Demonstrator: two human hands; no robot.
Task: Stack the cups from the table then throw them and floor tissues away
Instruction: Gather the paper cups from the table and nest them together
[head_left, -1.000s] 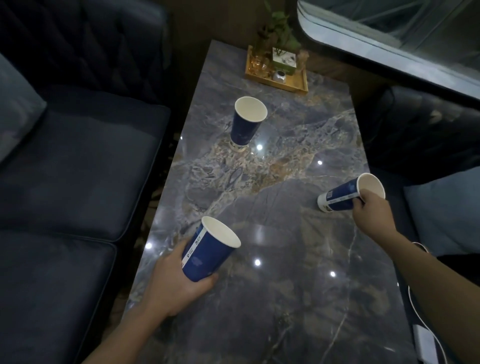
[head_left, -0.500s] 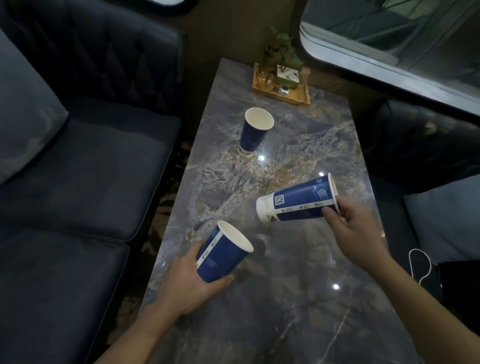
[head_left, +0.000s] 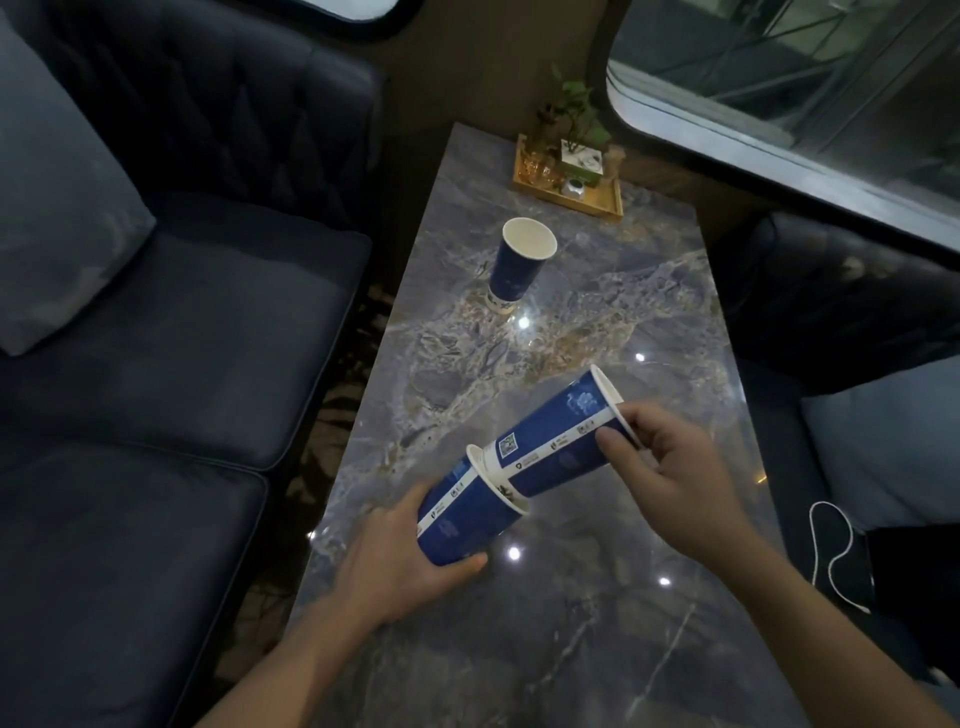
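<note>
The left hand (head_left: 400, 561) gripped cup 1 (head_left: 462, 514); the right hand (head_left: 670, 467) pinched cup 2 (head_left: 556, 447), its base just entering cup 1. Misalignment could crumple cup 1's rim.

Left cup (head_left: 460, 519): base hidden in left hand (head_left: 395, 566). Right cup (head_left: 550, 441): foot inside left cup. Tray (head_left: 597, 205) items: too small to identify. Print: illegible.

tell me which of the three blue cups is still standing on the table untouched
The far cup, upright near the wooden tray. The other two are tilted and held: one in the left hand, one in the right hand, its base entering the other's mouth.
</note>
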